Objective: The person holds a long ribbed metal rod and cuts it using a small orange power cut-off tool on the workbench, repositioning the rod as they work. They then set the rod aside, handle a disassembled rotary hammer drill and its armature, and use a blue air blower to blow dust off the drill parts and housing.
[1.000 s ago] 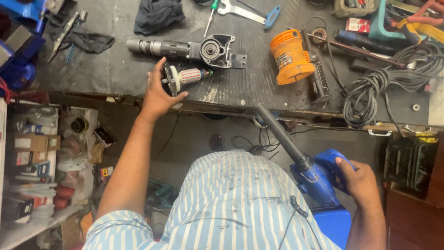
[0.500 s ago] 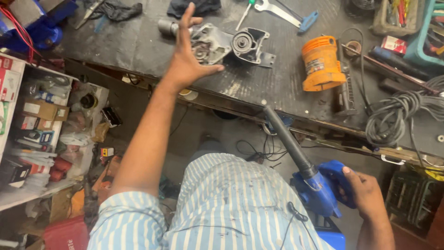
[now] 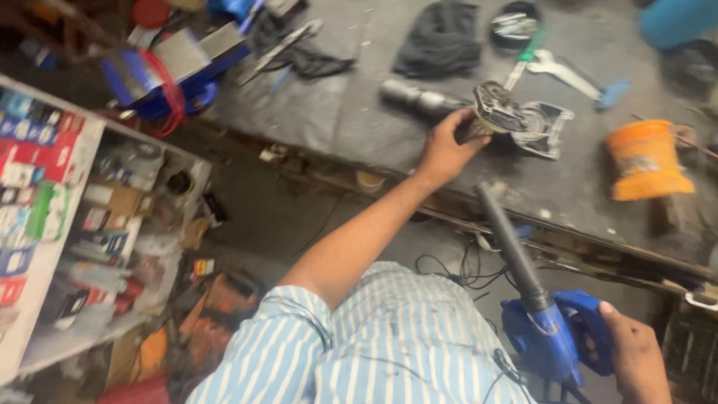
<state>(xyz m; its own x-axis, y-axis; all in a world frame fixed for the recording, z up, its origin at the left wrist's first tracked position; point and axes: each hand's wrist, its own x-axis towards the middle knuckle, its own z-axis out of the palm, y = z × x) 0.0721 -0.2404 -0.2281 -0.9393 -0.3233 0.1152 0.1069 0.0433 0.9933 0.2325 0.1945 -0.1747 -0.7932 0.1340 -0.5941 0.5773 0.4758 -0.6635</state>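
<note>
Your left hand [image 3: 446,152] curls around the motor part [image 3: 490,112] at the bench [image 3: 329,112] edge. Your right hand [image 3: 636,359] grips the blue blower [image 3: 553,337], its fingers partly hidden.

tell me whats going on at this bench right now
A person in a striped shirt sits at a workbench strewn with tools. Their left hand grips a round metal motor part just above the bench, beside a grey tool housing. Their right hand holds a blue air blower low by their lap, its black nozzle aimed toward that part.
</note>
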